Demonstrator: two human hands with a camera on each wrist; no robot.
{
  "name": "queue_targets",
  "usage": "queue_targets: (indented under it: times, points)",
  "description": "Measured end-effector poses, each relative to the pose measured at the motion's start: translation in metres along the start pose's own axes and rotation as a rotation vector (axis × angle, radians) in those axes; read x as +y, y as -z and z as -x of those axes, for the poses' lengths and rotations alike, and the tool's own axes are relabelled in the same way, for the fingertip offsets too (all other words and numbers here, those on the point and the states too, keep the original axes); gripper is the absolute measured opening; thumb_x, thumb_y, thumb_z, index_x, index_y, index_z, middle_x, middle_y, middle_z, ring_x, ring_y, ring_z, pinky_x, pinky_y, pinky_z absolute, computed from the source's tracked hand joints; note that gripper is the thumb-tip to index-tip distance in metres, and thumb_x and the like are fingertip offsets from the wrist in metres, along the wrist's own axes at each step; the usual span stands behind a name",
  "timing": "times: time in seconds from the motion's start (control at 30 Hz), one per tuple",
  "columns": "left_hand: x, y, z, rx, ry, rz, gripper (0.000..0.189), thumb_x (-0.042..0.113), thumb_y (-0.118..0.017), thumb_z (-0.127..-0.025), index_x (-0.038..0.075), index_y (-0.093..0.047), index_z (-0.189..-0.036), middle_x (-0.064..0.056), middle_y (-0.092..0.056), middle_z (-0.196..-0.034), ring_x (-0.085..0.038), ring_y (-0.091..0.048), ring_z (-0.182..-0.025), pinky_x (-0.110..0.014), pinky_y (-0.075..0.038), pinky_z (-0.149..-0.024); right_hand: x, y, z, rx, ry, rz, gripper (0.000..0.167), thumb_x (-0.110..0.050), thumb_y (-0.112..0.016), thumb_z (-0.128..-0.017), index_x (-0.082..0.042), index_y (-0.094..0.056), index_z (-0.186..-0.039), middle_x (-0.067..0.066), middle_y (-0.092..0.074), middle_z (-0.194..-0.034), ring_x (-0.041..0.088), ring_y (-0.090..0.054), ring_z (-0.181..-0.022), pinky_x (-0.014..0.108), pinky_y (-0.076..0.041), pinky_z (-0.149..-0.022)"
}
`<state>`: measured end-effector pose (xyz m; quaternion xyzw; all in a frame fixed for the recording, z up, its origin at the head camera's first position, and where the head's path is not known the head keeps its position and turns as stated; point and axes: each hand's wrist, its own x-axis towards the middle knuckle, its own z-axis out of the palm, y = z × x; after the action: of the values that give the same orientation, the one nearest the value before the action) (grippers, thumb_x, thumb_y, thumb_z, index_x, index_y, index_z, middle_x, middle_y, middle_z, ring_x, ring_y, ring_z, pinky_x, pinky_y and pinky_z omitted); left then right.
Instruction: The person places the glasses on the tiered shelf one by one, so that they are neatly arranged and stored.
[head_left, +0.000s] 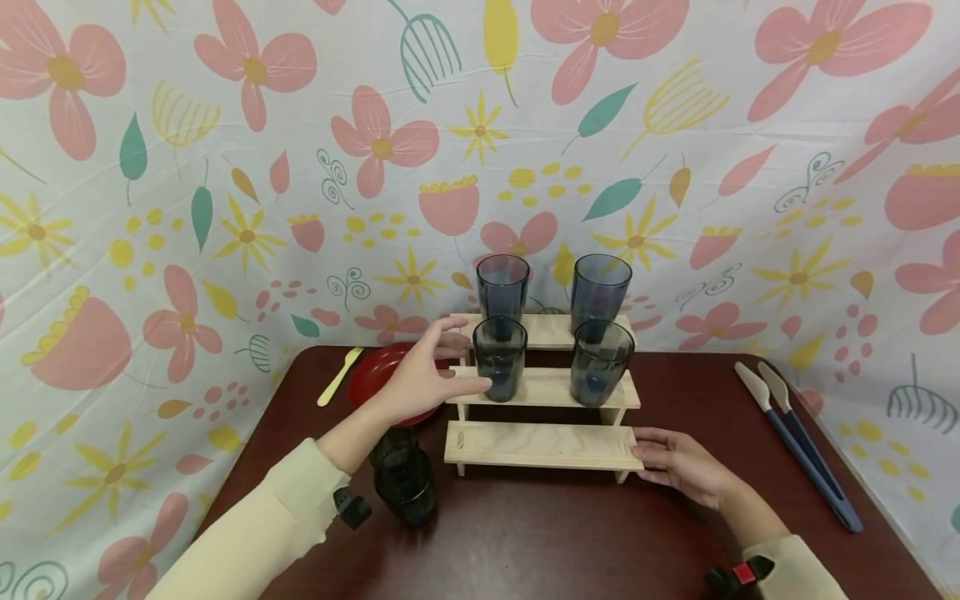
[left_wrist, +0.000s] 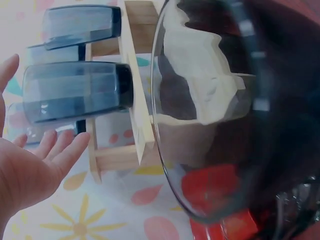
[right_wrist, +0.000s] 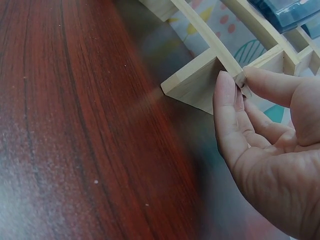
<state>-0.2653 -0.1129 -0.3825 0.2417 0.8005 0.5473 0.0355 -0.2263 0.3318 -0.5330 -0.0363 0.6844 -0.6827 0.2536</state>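
Note:
My left hand (head_left: 429, 373) reaches around the left side of a blue-grey drinking glass (head_left: 500, 362) on the middle step of a wooden three-step stand (head_left: 540, 443). Its fingers are spread, and in the left wrist view a gap shows between the fingers (left_wrist: 62, 152) and the glass. A second glass (head_left: 600, 367) stands to the right on that step. On the top step stand two more glasses, one at left (head_left: 502, 283) and one at right (head_left: 602, 287). My right hand (head_left: 686, 468) pinches the right end of the bottom step between thumb and fingers.
Below my left forearm, dark glassware (head_left: 405, 483) stands on the brown table (head_left: 540, 533). A red plate (head_left: 375, 371) and a yellow fork (head_left: 340, 377) lie at the back left. Two blue-handled utensils (head_left: 806, 450) lie at the right. Flowered cloth (head_left: 420, 167) hangs behind.

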Motion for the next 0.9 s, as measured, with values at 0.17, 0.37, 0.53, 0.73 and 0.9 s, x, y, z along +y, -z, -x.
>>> queue_targets:
  times: [0.17, 0.37, 0.53, 0.73, 0.9]
  points:
    - [-0.003, 0.012, 0.022, 0.011, -0.025, -0.005, 0.086, 0.022, -0.089, -0.085, 0.022, -0.04, -0.155, -0.006, -0.054, -0.14, -0.027, -0.056, -0.131, -0.054, -0.048, -0.106, -0.001, -0.001, 0.001, -0.001, 0.004, -0.008, 0.071, -0.017, -0.058, -0.109, 0.017, -0.017, -0.156, 0.005, -0.063, -0.126, 0.015, -0.066, -0.111, 0.037, -0.056, -0.094]
    - [-0.016, 0.024, 0.053, 0.007, -0.041, -0.012, 0.079, 0.024, -0.09, -0.084, 0.028, -0.046, -0.149, -0.001, -0.055, -0.139, -0.023, -0.056, -0.129, -0.053, -0.049, -0.104, -0.001, -0.002, 0.001, -0.001, 0.006, -0.007, 0.07, -0.016, -0.057, -0.108, 0.018, -0.018, -0.155, 0.005, -0.064, -0.124, 0.015, -0.066, -0.11, 0.037, -0.056, -0.094]
    - [-0.034, 0.03, 0.081, -0.029, -0.044, -0.032, 0.075, 0.024, -0.09, -0.084, 0.026, -0.049, -0.147, -0.001, -0.058, -0.138, -0.023, -0.058, -0.126, -0.048, -0.052, -0.102, -0.001, -0.002, 0.001, -0.001, 0.001, -0.005, 0.071, -0.017, -0.058, -0.109, 0.017, -0.017, -0.156, 0.006, -0.063, -0.125, 0.015, -0.066, -0.11, 0.037, -0.056, -0.094]
    - [-0.054, 0.031, 0.108, -0.061, -0.008, -0.058, 0.074, 0.017, -0.089, -0.084, 0.027, -0.051, -0.147, 0.0, -0.058, -0.138, -0.026, -0.058, -0.127, -0.045, -0.052, -0.101, -0.001, -0.002, 0.001, 0.002, 0.0, -0.004, 0.072, -0.017, -0.058, -0.108, 0.018, -0.016, -0.156, 0.005, -0.063, -0.126, 0.015, -0.066, -0.111, 0.037, -0.056, -0.094]
    - [-0.063, 0.029, 0.124, -0.072, 0.037, -0.091, 0.074, 0.02, -0.09, -0.084, 0.032, -0.052, -0.147, -0.003, -0.059, -0.139, -0.024, -0.057, -0.126, -0.048, -0.05, -0.1, -0.001, -0.001, 0.001, 0.007, 0.0, -0.007, 0.073, -0.018, -0.058, -0.108, 0.017, -0.016, -0.156, 0.005, -0.062, -0.127, 0.015, -0.066, -0.111, 0.038, -0.056, -0.094]
